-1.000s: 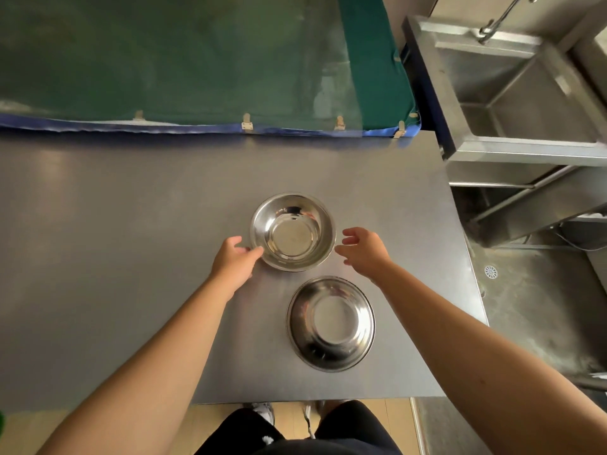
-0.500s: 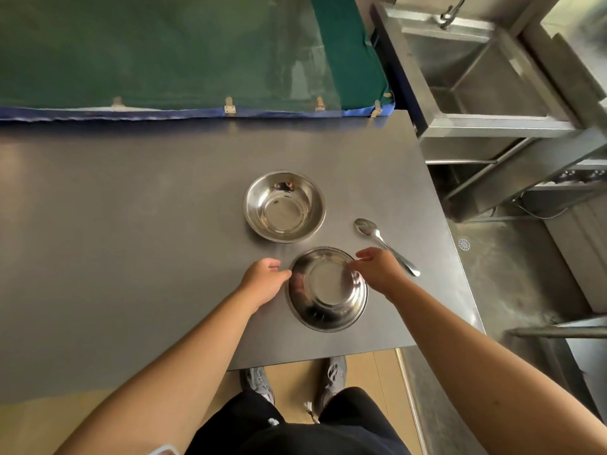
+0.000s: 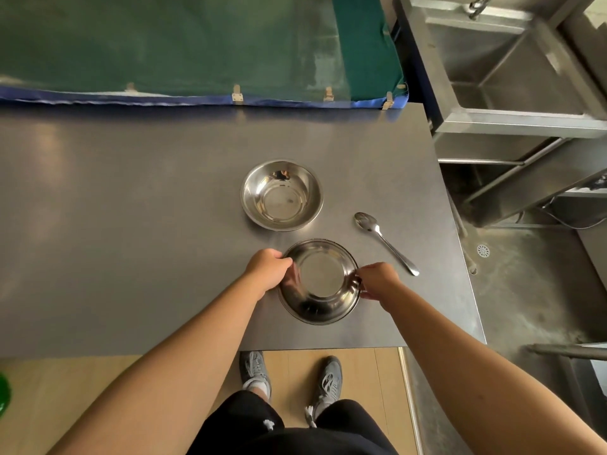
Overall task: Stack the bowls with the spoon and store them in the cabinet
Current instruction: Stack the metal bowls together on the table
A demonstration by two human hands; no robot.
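Two shiny steel bowls sit on the grey steel table [image 3: 131, 224]. The near bowl [image 3: 320, 280] is close to the table's front edge. My left hand [image 3: 267, 269] grips its left rim and my right hand [image 3: 377, 280] pinches its right rim. The far bowl [image 3: 281, 195] stands empty just beyond it, untouched. A steel spoon [image 3: 386, 242] lies to the right of both bowls, its scoop pointing away from me.
A green and blue padded mat [image 3: 197, 50] borders the table's far edge. A steel sink unit [image 3: 512, 70] stands to the right, with a wet floor and a drain [image 3: 483, 250] below. My shoes [image 3: 289, 376] show under the table's front edge.
Both hands left the far bowl and came back to the near bowl, closing on its rim. The spoon came into sight as the right arm moved.
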